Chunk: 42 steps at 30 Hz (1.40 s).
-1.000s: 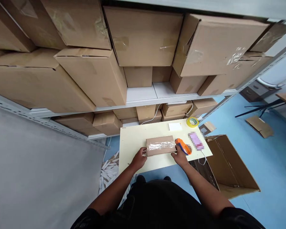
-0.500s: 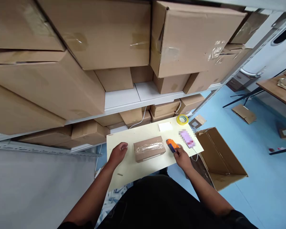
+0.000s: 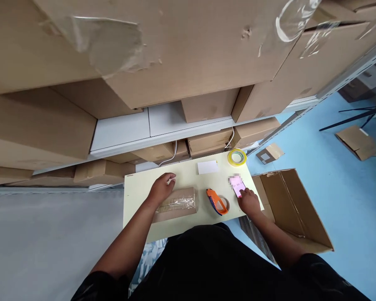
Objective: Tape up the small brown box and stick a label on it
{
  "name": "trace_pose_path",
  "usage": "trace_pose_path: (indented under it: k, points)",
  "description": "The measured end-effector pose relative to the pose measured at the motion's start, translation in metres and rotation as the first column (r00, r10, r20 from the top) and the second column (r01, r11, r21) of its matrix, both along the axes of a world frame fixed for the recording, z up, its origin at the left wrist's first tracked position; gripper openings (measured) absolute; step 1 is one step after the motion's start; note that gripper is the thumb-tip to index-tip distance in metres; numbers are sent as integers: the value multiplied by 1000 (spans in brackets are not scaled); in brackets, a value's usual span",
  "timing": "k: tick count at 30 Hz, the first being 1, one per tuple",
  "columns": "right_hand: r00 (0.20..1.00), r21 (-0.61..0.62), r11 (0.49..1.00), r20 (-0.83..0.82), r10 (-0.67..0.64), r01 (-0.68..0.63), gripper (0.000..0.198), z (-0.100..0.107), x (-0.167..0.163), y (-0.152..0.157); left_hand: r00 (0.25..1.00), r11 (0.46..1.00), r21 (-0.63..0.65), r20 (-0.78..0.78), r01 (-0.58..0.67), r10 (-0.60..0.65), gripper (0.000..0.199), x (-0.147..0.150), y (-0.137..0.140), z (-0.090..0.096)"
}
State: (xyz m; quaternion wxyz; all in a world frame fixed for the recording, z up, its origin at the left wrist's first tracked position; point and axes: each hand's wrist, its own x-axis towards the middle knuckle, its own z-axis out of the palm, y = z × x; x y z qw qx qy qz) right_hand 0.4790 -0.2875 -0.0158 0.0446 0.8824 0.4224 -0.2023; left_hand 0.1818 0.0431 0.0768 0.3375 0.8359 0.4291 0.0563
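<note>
Cardboard parcel (image 3: pixel 177 203), wrapped over its top in clear tape, lies flat on the pale counter (image 3: pixel 134 209) toward its near left side. Left hand (image 3: pixel 161 189) rests over the parcel's far left corner, fingers loosely curled, gripping nothing.

Right hand (image 3: pixel 249 201) sits at the counter's right edge, fingertips touching the near end of a pink card-like item (image 3: pixel 237 184); whether it pinches the item or only touches it cannot be told.

Orange tape dispenser (image 3: pixel 218 201) lies free on the counter between the two hands, apart from both.

Roll of clear tape (image 3: pixel 237 157) at the far right corner; white slip (image 3: pixel 207 167) just left of it.

Open carton (image 3: pixel 293 209) on the blue floor to the right, below the counter edge.

Step judged: sealing looks finished, dispenser set aside; attention is on the pink item. Next move likely calls for a firm pinch on the item while the parcel is kept steady.
</note>
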Motion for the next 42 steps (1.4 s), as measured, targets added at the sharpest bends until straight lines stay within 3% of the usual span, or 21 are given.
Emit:
trace_pose_path:
  k: [4,8,12,15,21,24,34,42]
  points:
    - [998,218,976,-58,-2,14,35,-1,-1,-2,962,964,68,-116,257,-248,32,55,7,-13]
    - [984,332,942,-181,4,58,32,-5,-9,7,774,798,67,-302,599,-556,36,110,23,-39]
    - [955,405,907,-297,10,117,29,-7,-17,32,586,637,39,-437,770,-682,46,147,38,-65]
    - [934,415,899,-358,17,142,27,-4,-19,52,532,583,41,-464,812,-708,44,165,34,-80]
    - [901,361,919,-434,13,161,26,3,-16,69,526,565,68,-466,823,-711,38,188,4,-103]
    - [895,341,925,-445,2,167,26,2,-13,68,552,589,80,-468,804,-690,33,192,0,-106]
    - [872,301,935,-489,-17,188,24,-4,-11,74,627,693,-2,-424,721,-654,21,192,10,-101]
    - [874,333,922,-486,-12,198,23,-7,-12,79,672,744,-9,-422,668,-608,25,191,9,-87]
